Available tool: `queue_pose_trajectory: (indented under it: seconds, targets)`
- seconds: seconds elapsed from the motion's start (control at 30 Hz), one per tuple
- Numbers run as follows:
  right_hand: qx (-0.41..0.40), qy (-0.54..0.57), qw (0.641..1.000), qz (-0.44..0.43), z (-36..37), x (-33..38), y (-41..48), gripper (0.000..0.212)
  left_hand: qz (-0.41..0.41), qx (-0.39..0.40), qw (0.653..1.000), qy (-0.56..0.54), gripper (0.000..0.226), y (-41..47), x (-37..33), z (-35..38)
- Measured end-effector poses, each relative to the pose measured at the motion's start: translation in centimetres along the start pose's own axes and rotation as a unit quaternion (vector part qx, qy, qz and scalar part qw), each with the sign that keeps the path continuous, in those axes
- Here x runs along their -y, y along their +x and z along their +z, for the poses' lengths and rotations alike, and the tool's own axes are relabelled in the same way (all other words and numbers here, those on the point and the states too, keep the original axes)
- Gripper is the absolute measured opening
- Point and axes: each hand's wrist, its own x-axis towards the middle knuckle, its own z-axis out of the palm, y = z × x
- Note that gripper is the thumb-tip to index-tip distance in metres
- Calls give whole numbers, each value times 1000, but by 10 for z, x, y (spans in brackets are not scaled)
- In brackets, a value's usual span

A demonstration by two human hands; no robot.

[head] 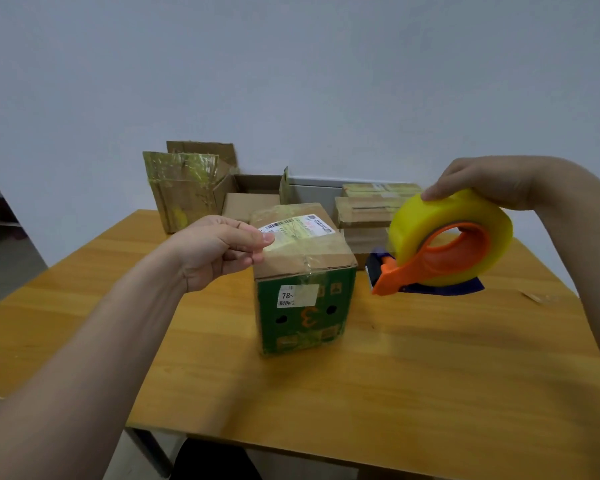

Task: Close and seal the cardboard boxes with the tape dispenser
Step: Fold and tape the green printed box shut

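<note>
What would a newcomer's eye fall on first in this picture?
The dispenser with its bright yellow roll, gripped by the right hand above the table's right half. Then the green box at the table's middle, flaps shut, where the left hand seems to pinch the tape end at its top left edge. Worn boxes stand at the far edge.

Head-worn view looks forward and down, near the table (395, 393).
</note>
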Motion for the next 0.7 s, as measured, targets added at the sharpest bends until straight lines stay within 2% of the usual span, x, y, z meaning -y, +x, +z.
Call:
queue_pose_trajectory:
  seconds: [0.2,0.33,0.47,0.6,0.7]
  targets:
    - [9,-98,995,7,-3,-17,8,75,-3,-19,1000,9,10,-2,4,-16]
    - [-1,-83,997,-7,-2,-21,9,73,-26,-4,1000,-14,33,-1,15,-21]
    - [1,-44,999,-16,7,-33,15,67,-47,-7,998,-49,12,0,21,-22]
    - [1,-10,1000,-25,21,-48,23,77,-60,7,997,-44,44,-3,26,-28]
    - [9,-10,999,-29,26,-52,30,66,-68,-14,997,-47,14,-3,29,-28]
